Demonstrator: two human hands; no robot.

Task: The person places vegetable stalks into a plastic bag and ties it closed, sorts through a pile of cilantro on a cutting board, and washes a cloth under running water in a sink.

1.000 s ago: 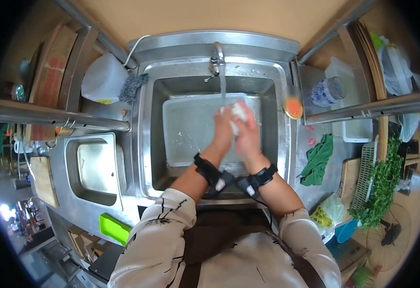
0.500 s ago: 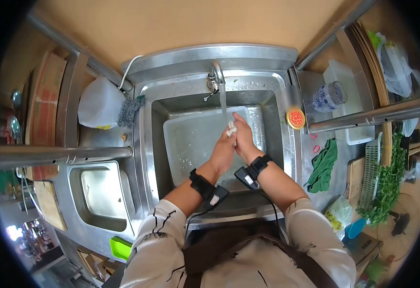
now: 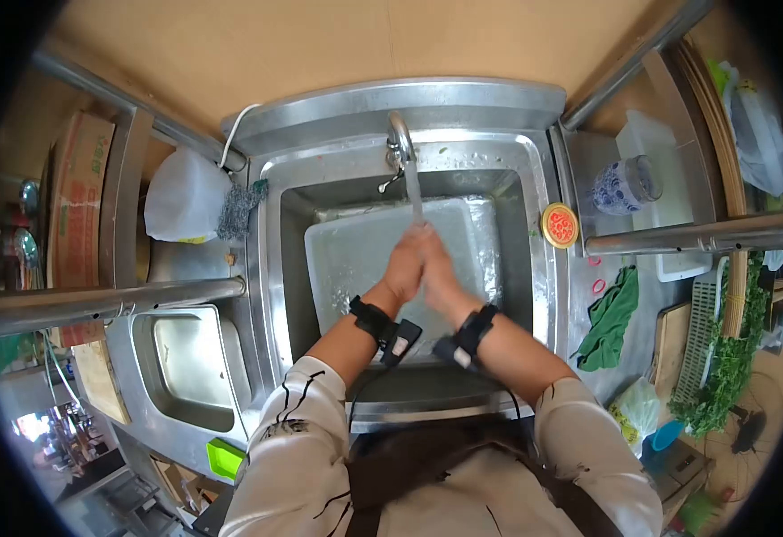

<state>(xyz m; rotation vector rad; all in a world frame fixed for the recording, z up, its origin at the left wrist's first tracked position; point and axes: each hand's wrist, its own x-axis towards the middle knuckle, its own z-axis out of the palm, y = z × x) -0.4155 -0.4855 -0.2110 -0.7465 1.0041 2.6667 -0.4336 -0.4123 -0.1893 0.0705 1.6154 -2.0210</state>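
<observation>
My left hand (image 3: 400, 267) and my right hand (image 3: 439, 271) press together, closed, under the water stream (image 3: 414, 190) from the faucet (image 3: 399, 134). The right one is smeared by motion. Whatever lies between the palms is hidden now; half a second ago a small whitish crumpled thing showed there. Both hands are above a translucent white plastic tub (image 3: 347, 259) with water in it, set slightly askew in the steel sink (image 3: 295, 309). Each wrist wears a black strap with a small device.
A steel scrubber (image 3: 239, 210) and a white jug (image 3: 186, 197) stand left of the sink. At right are a red-and-gold lid (image 3: 559, 225), a blue-patterned jar (image 3: 620, 188) and a green cloth (image 3: 610, 322). A smaller basin (image 3: 186, 358) is at lower left; steel rails cross both sides.
Both hands have closed further together and turned, covering the whitish thing seen between them. The right hand has shifted left and blurred. The water now falls onto the fingertips.
</observation>
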